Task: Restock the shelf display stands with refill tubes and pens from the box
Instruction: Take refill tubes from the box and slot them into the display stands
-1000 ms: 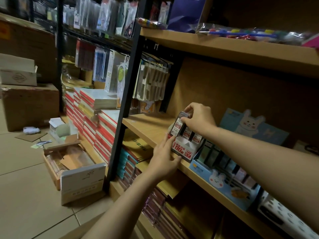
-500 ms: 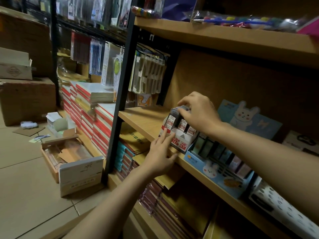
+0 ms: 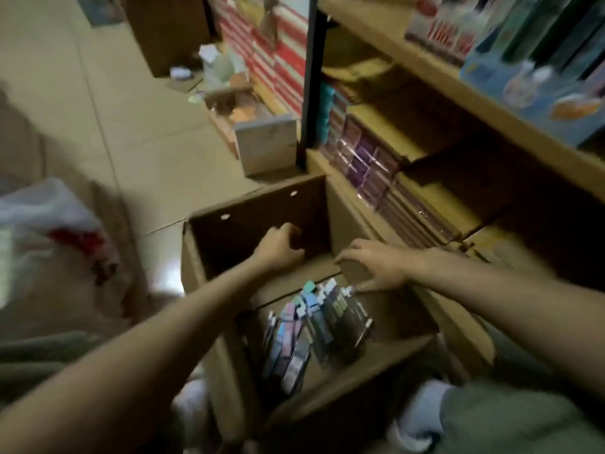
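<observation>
1. One box, open-topped, on the floor against the shelf; one loose heap of packs in its near half, count unclear through blur.
2. Left hand and right hand reach into the bare far half; fingers curled, grip cannot be told.
3. Upright flaps wall the box; two stands sit on the shelf above.

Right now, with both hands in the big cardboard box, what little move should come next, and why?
Probably bring the right hand back to the packets standing in the near part of the cardboard box and take a grip on a few. Both hands look empty: the right lies on a cardboard divider, the left hand reaches into the bare far part. The shelf stands are waiting above.
</observation>
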Action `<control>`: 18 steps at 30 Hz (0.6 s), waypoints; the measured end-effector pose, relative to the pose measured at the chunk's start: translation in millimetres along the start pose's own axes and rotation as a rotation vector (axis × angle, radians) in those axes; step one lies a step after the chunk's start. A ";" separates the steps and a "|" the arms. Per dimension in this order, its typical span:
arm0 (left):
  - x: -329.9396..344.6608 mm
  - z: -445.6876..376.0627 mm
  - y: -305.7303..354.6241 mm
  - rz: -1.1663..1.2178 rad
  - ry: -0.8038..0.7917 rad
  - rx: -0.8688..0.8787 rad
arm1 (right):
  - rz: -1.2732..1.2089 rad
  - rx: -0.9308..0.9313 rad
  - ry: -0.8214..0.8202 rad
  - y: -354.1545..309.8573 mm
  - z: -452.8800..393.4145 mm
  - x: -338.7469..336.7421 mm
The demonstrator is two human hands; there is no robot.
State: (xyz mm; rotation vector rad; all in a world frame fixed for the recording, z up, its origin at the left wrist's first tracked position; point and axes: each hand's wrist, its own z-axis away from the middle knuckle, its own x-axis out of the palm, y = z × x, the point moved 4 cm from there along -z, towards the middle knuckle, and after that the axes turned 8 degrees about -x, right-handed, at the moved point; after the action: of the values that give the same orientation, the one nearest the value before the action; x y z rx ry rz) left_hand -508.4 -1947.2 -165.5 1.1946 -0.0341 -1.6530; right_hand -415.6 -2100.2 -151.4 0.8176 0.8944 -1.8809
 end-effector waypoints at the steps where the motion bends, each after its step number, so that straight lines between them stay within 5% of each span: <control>1: 24.3 2.1 -23.9 0.051 -0.012 -0.114 | 0.009 0.004 -0.091 -1.1 -10.7 24.9; 6: 131.1 15.1 -94.3 0.064 -0.148 -0.494 | 0.060 -0.186 -0.218 -18.7 -55.0 116.2; 11: 178.3 7.3 -127.4 0.038 -0.170 -0.568 | 0.281 -0.272 -0.267 -14.2 -90.4 165.1; 18: 205.0 -3.0 -150.9 -0.224 -0.214 -0.457 | 0.345 -0.257 -0.180 11.1 -115.6 194.3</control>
State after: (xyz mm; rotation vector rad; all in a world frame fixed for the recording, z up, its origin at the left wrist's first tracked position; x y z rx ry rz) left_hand -603.8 -2028.7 -387.0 0.6913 0.3386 -1.8511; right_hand -462.6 -2090.6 -372.6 0.5920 0.8041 -1.4774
